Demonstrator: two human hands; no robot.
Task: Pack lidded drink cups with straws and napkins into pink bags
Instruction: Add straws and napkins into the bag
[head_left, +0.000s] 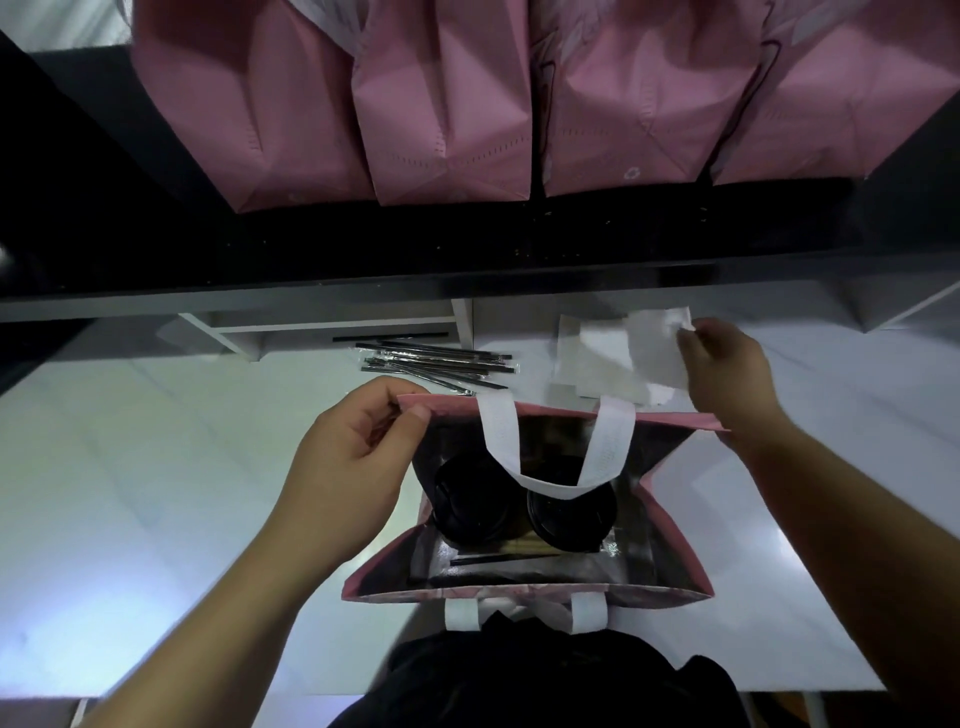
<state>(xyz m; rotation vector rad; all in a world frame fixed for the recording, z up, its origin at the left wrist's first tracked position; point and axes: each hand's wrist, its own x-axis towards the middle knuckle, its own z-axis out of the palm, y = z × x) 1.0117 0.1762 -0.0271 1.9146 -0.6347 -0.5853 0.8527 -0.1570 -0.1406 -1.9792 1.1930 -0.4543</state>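
**Open pink bag on the desk, two lidded cups inside**

On the white desk (156, 467), close to the person's body, stood an open pink bag (670, 530) with a dark, shiny lining and white handles (605, 441). No writing could be read on it; a faint pale pattern ran along its near rim. Inside sat two cups with black lids, the left cup (467, 501) and the right cup (566, 519) side by side and touching, and a black straw (498, 560) lay on the bag's floor just in front of them.

The left hand (358, 447) pinched the bag's far left corner between thumb and curled fingers. The right hand (727, 364) gripped the edge of a white napkin (649, 353) on top of the napkin pile (576, 364) beyond the bag.

A bundle of wrapped black straws (436, 364) lay on the desk left of the napkins. Above, on a black shelf (467, 244), four pink bags (447, 104) stood in a row, one carrying a small pale emblem too faint to read.
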